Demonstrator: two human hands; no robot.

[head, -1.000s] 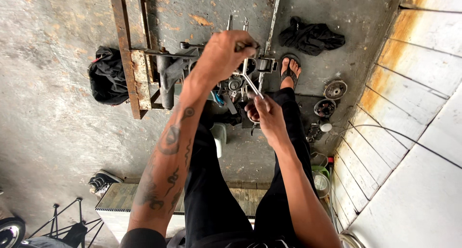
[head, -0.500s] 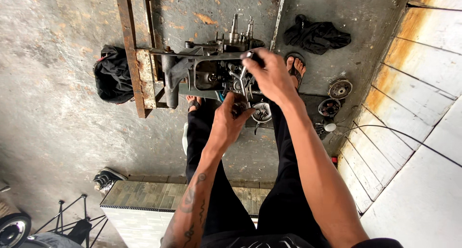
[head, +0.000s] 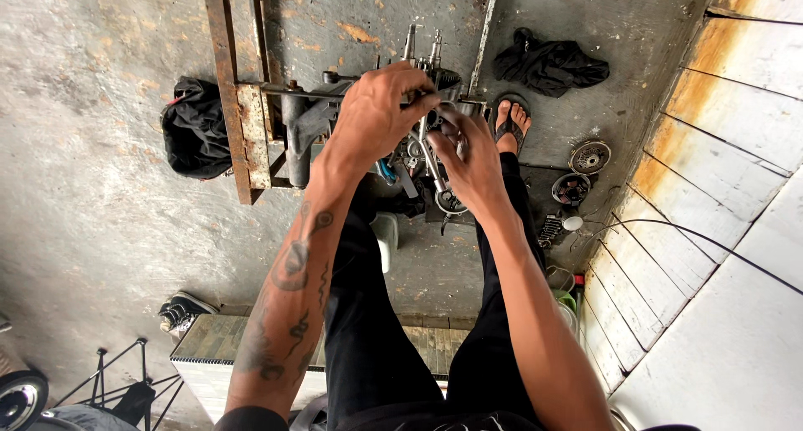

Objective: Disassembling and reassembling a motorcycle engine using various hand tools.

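Head view looks straight down on a person standing over a small engine [head: 418, 138] clamped in a rusty metal stand [head: 242, 122] on the concrete floor [head: 100, 230]. Left hand [head: 381, 113] is closed over the top of the engine, fingers curled around a part I cannot make out. Right hand [head: 473, 163] sits just beside it — fingers pinched on a slim metal tool [head: 431, 168] at the engine's side. Dark rags [head: 548, 63] and round metal parts [head: 590, 157] lie nearby.
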